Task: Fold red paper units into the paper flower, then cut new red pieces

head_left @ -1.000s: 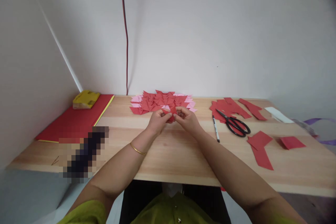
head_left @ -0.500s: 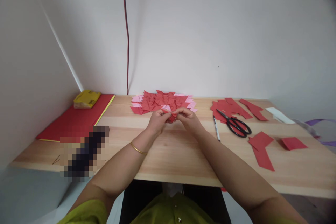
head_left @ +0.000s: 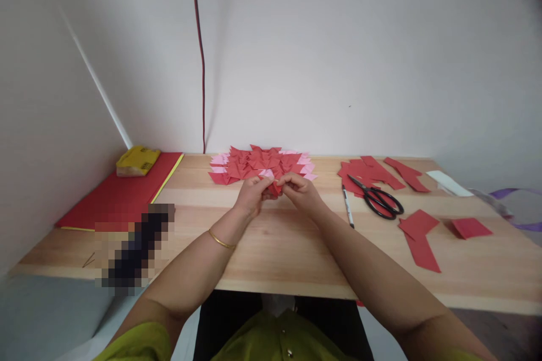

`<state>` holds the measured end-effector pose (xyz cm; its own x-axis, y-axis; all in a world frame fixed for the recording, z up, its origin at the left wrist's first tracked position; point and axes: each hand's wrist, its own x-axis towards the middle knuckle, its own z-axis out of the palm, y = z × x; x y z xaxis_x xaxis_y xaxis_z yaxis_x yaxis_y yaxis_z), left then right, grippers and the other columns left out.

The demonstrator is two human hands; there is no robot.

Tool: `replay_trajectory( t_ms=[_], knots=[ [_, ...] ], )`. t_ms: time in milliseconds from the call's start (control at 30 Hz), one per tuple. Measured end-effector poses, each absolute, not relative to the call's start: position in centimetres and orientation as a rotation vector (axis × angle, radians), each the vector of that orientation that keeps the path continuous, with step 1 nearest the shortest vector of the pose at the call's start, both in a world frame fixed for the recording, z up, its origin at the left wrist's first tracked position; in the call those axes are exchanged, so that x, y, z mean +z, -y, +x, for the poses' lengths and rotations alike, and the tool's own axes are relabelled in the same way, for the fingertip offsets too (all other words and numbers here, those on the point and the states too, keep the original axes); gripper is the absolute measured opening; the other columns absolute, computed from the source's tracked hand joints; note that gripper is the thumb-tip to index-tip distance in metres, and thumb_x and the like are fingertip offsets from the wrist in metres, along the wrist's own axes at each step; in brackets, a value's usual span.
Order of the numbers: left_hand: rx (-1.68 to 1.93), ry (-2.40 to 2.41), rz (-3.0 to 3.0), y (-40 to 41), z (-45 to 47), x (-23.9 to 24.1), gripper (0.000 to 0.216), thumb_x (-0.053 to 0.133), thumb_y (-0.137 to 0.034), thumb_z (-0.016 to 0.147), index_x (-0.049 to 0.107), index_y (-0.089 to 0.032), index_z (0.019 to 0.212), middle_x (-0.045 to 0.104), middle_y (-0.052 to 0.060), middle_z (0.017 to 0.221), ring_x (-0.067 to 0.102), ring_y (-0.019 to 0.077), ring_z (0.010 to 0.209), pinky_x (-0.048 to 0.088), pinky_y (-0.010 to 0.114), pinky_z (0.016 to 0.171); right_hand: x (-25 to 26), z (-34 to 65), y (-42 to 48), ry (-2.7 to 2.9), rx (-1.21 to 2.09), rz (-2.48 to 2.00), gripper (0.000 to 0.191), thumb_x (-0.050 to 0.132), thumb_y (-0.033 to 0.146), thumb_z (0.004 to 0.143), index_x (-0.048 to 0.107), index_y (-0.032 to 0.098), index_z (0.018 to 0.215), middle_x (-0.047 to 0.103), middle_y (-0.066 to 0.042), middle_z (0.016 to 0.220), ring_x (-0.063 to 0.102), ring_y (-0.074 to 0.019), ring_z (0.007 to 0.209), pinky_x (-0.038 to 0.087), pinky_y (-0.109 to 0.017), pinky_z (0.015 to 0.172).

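Paper piece (head_left: 275,188), red, pinched between left grip (head_left: 250,194) and right grip (head_left: 302,190).

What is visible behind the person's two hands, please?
Behind the left hand and right hand lie overlapping folded papers, red and pink. Whatever the hands hide, and whatever these papers cover, cannot be seen.

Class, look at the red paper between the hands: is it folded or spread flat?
Folded: the paper shows small, angled faces between the left hand and right hand. Both cover part, so I cannot count the folds.
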<state>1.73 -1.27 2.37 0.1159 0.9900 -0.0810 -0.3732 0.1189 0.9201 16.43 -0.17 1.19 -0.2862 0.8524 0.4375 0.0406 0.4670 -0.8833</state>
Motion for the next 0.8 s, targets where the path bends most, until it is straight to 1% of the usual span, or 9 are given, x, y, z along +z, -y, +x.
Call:
replay_trajectory(
  t_ms=[133, 200, 267, 333, 433, 567, 667, 800],
  knots=[
    [1.236, -0.926, 0.946, 1.3, 1.7, 2.4, 0.022, 0.071, -0.030, 0.063, 0.061, -0.012, 0.056, 0.061, 0.003, 0.053, 0.055, 0.0110, 0.049, 0.044, 0.025, 0.052, 1.4, 16.5, 0.3, 1.704, 0.944, -0.768, 0.007, 0.055, 0.023, 0.079, 0.060, 0.019, 0.079, 0.059, -0.001, 0.073, 0.058, -0.0125, 0.067, 0.048, -0.028, 0.065],
    [1.237, -0.942, 0.961, 1.3, 1.7, 2.6, 0.022, 0.071, -0.030, 0.063, 0.061, -0.011, 0.056, 0.061, 0.003, 0.054, 0.055, 0.0112, 0.050, 0.044, 0.025, 0.053, 1.5, 16.6, 0.3, 1.668, 1.036, -0.746, 0.009, 0.057, 0.026, 0.079, 0.060, 0.019, 0.084, 0.060, -0.001, 0.074, 0.058, -0.0128, 0.068, 0.049, -0.029, 0.067],
    [1.248, -0.961, 0.969, 1.3, 1.6, 2.6, 0.021, 0.071, -0.030, 0.064, 0.063, -0.011, 0.058, 0.063, 0.004, 0.056, 0.057, 0.0123, 0.053, 0.045, 0.025, 0.055, 1.5, 16.8, 0.2, 1.582, 1.158, -0.755, 0.016, 0.058, 0.030, 0.079, 0.058, 0.019, 0.092, 0.061, -0.001, 0.077, 0.060, -0.0131, 0.070, 0.050, -0.030, 0.070],
    [1.257, -0.970, 0.989, 1.2, 1.5, 2.6, 0.021, 0.071, -0.031, 0.064, 0.064, -0.011, 0.060, 0.064, 0.005, 0.057, 0.058, 0.0128, 0.055, 0.046, 0.026, 0.057, 1.4, 17.0, 0.0, 1.493, 1.224, -0.823, 0.020, 0.057, 0.034, 0.080, 0.057, 0.019, 0.093, 0.062, -0.001, 0.080, 0.061, -0.0131, 0.072, 0.050, -0.031, 0.073],
    [1.262, -0.968, 1.038, 1.2, 1.4, 2.5, 0.022, 0.071, -0.032, 0.065, 0.065, -0.012, 0.060, 0.063, 0.004, 0.057, 0.057, 0.0120, 0.055, 0.046, 0.026, 0.059, 1.4, 17.2, -0.1, 1.479, 1.222, -0.932, 0.022, 0.053, 0.041, 0.083, 0.058, 0.019, 0.083, 0.062, -0.001, 0.075, 0.060, -0.0131, 0.071, 0.049, -0.030, 0.073],
    [1.267, -0.983, 1.078, 1.2, 1.4, 2.5, 0.021, 0.072, -0.032, 0.064, 0.065, -0.012, 0.060, 0.063, 0.004, 0.057, 0.056, 0.0109, 0.054, 0.045, 0.025, 0.058, 1.9, 17.2, 0.1, 1.607, 1.171, -0.980, 0.025, 0.052, 0.040, 0.083, 0.057, 0.019, 0.072, 0.059, 0.000, 0.067, 0.057, -0.0129, 0.068, 0.047, -0.028, 0.069],
    [1.249, -0.970, 1.130, 1.4, 1.5, 2.8, 0.021, 0.071, -0.032, 0.065, 0.066, -0.012, 0.060, 0.063, 0.004, 0.057, 0.056, 0.0112, 0.055, 0.045, 0.024, 0.058, 2.4, 17.2, 0.3, 1.686, 1.119, -1.019, 0.024, 0.053, 0.038, 0.082, 0.056, 0.018, 0.068, 0.058, 0.001, 0.066, 0.054, -0.0122, 0.066, 0.044, -0.026, 0.066],
    [1.205, -0.938, 1.192, 1.5, 1.5, 2.9, 0.023, 0.068, -0.032, 0.069, 0.065, -0.012, 0.058, 0.063, 0.005, 0.057, 0.057, 0.0118, 0.057, 0.045, 0.024, 0.059, 2.4, 17.2, 0.4, 1.739, 1.063, -1.034, 0.020, 0.055, 0.034, 0.080, 0.055, 0.018, 0.068, 0.059, 0.001, 0.066, 0.053, -0.0120, 0.063, 0.042, -0.025, 0.062]
  ],
)
